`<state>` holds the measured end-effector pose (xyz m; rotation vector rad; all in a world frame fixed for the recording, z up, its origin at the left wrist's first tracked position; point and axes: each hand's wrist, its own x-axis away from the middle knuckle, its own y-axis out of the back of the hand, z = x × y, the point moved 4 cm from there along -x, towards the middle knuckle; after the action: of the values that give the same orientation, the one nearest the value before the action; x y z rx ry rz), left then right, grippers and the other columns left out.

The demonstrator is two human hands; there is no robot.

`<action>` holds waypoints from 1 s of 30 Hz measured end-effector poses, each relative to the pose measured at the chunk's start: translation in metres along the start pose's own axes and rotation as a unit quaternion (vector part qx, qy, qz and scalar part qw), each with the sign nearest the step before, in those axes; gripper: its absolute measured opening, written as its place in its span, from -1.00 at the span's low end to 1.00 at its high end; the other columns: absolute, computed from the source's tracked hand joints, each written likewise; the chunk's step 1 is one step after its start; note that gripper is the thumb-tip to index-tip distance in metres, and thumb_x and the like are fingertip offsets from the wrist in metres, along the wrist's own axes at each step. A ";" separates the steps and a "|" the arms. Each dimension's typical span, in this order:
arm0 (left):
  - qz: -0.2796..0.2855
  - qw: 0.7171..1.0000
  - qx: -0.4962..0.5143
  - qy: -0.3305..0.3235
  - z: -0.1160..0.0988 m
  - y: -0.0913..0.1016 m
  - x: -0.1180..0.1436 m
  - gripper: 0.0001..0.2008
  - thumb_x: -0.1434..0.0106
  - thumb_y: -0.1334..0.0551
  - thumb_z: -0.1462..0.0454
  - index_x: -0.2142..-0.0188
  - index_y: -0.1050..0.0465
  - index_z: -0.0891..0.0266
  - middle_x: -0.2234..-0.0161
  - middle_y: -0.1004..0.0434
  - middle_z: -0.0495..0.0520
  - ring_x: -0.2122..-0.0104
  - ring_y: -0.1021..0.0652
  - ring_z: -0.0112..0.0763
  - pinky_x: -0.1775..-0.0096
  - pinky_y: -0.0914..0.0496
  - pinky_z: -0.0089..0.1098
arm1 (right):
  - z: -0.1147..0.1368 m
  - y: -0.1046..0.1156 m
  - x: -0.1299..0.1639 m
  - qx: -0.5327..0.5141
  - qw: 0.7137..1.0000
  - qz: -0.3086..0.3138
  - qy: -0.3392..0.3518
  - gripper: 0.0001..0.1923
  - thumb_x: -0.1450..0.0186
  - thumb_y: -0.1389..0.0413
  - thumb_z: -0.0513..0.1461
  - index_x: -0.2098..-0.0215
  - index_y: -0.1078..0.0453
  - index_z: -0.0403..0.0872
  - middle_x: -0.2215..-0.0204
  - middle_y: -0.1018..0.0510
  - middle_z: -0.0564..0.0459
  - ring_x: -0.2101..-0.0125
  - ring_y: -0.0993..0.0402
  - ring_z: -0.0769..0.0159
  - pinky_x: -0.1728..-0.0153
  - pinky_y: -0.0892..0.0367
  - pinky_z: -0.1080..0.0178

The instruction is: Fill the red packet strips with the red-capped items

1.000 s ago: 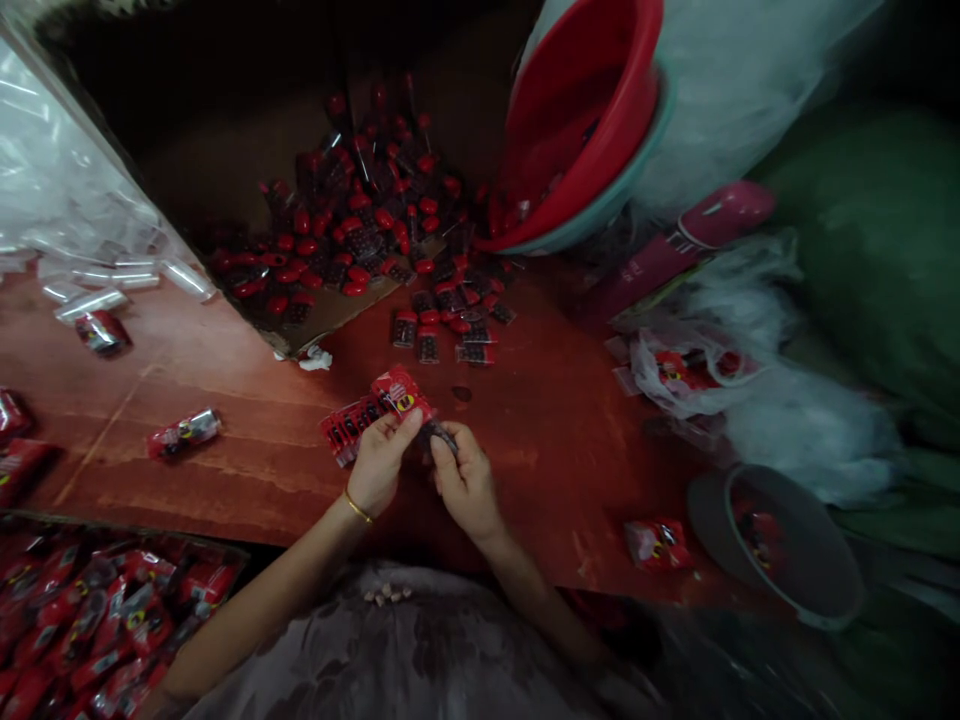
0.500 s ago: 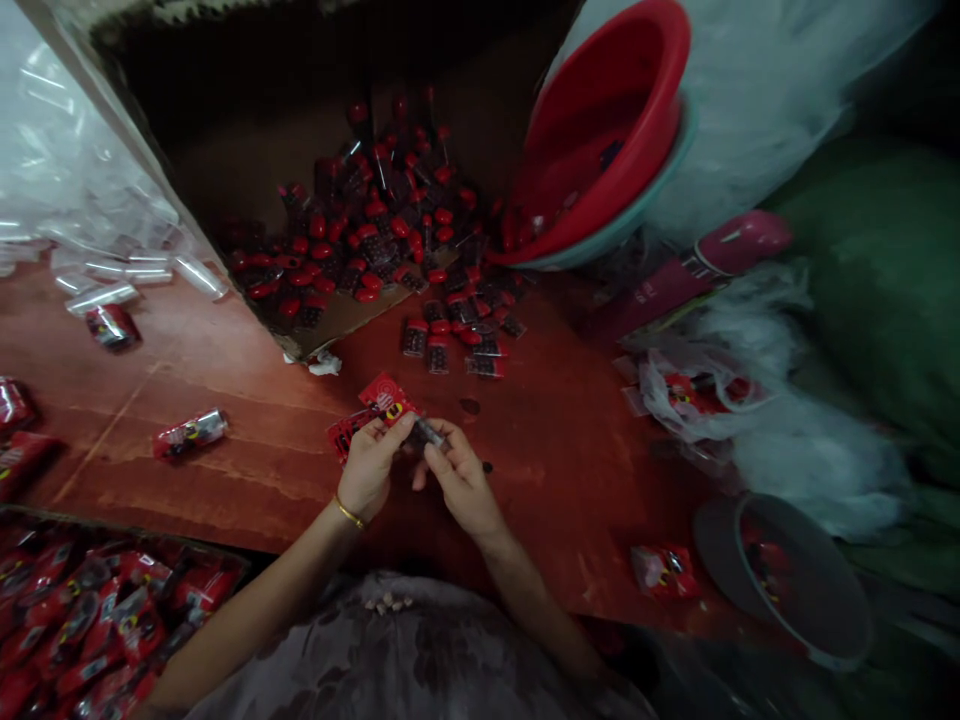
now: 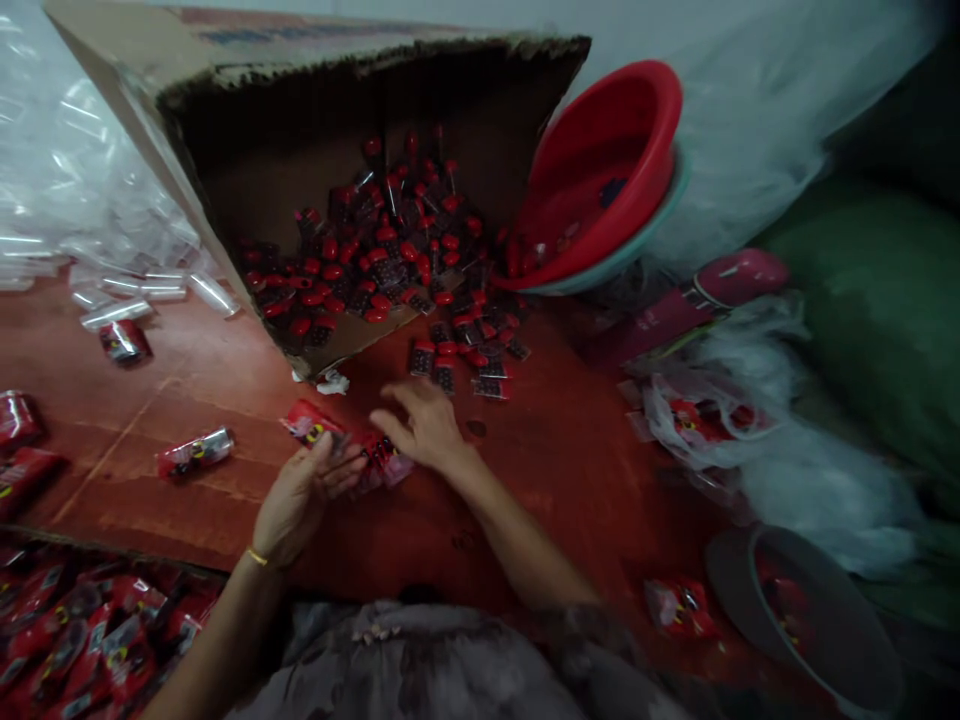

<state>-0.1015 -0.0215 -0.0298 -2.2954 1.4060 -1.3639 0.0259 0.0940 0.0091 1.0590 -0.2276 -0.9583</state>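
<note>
My left hand (image 3: pixel 304 490) is closed round a small red printed packet (image 3: pixel 306 424) with pink and yellow marks, its thumb across the lower end. A gold bangle circles that wrist. My right hand (image 3: pixel 426 428) has its fingers apart and looks slightly blurred. It is over the table beside a small pile of red and dark packets (image 3: pixel 386 462). Just beyond it lie several small dark clear-wrapped pieces with red caps (image 3: pixel 444 376). Many more red-capped pieces (image 3: pixel 375 265) fill the cardboard box (image 3: pixel 341 355), which lies open towards me.
Clear plastic tubes (image 3: pixel 116 315) lie at left near a finished-looking red packet (image 3: pixel 196 452). A box of red packets (image 3: pixel 112 640) is at lower left. On the right are a red basin (image 3: pixel 600 170), a magenta flask (image 3: pixel 739 275), plastic bags (image 3: pixel 780 440) and a grey tub (image 3: pixel 810 610).
My hands have moved apart; they were together on a small dark clear piece. The left is now further left with a red packet, the right has let go. The view has tilted up slightly.
</note>
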 end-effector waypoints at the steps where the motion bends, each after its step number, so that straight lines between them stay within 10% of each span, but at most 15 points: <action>1: -0.033 0.999 0.017 -0.022 -0.008 0.011 0.001 -0.87 -0.19 -0.21 0.25 0.34 -0.45 0.29 0.40 -0.58 0.08 0.42 -0.58 -0.41 0.35 -0.47 -0.44 | -0.011 0.001 -0.013 0.068 0.997 -0.018 -0.012 -0.49 -0.25 0.03 0.07 0.03 -0.36 -0.10 0.09 -0.48 -0.14 0.06 -0.32 0.09 0.01 -0.16 0.06; 8: -0.198 0.955 0.189 -0.115 -0.047 0.060 0.004 -0.66 -0.35 0.05 0.32 0.47 -0.41 0.25 0.55 -0.53 -0.07 0.60 -0.51 -0.63 0.39 -0.47 -0.56 | -0.082 -0.013 -0.009 0.200 0.979 0.040 -0.001 -0.52 -0.34 0.12 -0.11 -0.15 -0.18 -0.15 -0.20 -0.16 -0.17 -0.20 0.02 -0.04 -0.11 0.03 -0.13; 16: -0.073 0.994 0.085 -0.012 -0.022 0.035 0.012 -0.66 -0.31 -0.03 0.16 0.27 -0.43 0.40 0.37 -0.58 0.20 0.44 -0.58 -0.42 0.41 -0.49 -0.45 | -0.073 0.017 0.097 0.210 0.976 0.040 0.029 -0.49 -0.30 0.08 -0.04 -0.16 -0.18 -0.08 -0.21 -0.14 -0.14 -0.24 0.12 -0.01 -0.15 0.12 -0.17; 19: -0.048 0.985 -0.114 -0.116 -0.012 0.010 0.017 -0.77 -0.14 -0.24 0.20 0.26 -0.47 0.31 0.38 -0.58 0.11 0.47 -0.56 -0.40 0.34 -0.48 -0.39 | -0.064 0.019 0.120 0.198 0.980 -0.006 0.012 -0.52 -0.30 0.07 -0.07 -0.11 -0.23 -0.14 -0.20 -0.15 -0.20 -0.25 0.14 -0.01 -0.15 0.10 -0.17; 21: -0.012 0.909 -0.319 -0.269 -0.012 -0.017 0.017 -0.75 -0.09 -0.28 0.17 0.26 -0.51 0.24 0.29 -0.59 0.12 0.31 -0.57 -0.30 0.16 -0.43 -0.29 | -0.056 0.018 0.128 0.179 0.983 -0.044 0.004 -0.57 -0.31 0.09 -0.12 -0.05 -0.29 -0.18 -0.17 -0.19 -0.23 -0.24 0.11 0.01 -0.15 0.07 -0.15; 26: 0.021 0.578 -0.696 -0.427 0.008 -0.075 -0.011 -0.71 -0.13 -0.23 0.18 0.16 -0.51 0.18 -0.08 -0.36 0.24 -0.13 -0.27 0.03 -0.11 -0.13 -0.01 | -0.036 0.018 0.130 0.124 0.988 -0.094 -0.001 -0.64 -0.32 0.11 -0.18 0.02 -0.34 -0.16 -0.13 -0.26 -0.21 -0.22 0.01 0.06 -0.13 -0.04 -0.12; 30: 0.016 0.463 -0.786 -0.410 0.022 -0.080 -0.031 -0.77 -0.17 -0.18 0.17 0.21 -0.53 0.11 -0.04 -0.40 0.17 -0.14 -0.23 0.05 -0.09 -0.10 0.04 | -0.028 0.025 0.132 0.099 0.986 -0.133 -0.006 -0.67 -0.31 0.08 -0.20 0.06 -0.37 -0.15 -0.08 -0.35 -0.20 -0.18 -0.09 0.06 -0.12 -0.08 -0.10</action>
<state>-0.0380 0.0401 -0.0211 -2.4227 2.3356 1.9693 0.1342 0.0156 -0.0199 1.2881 -0.1980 -1.2005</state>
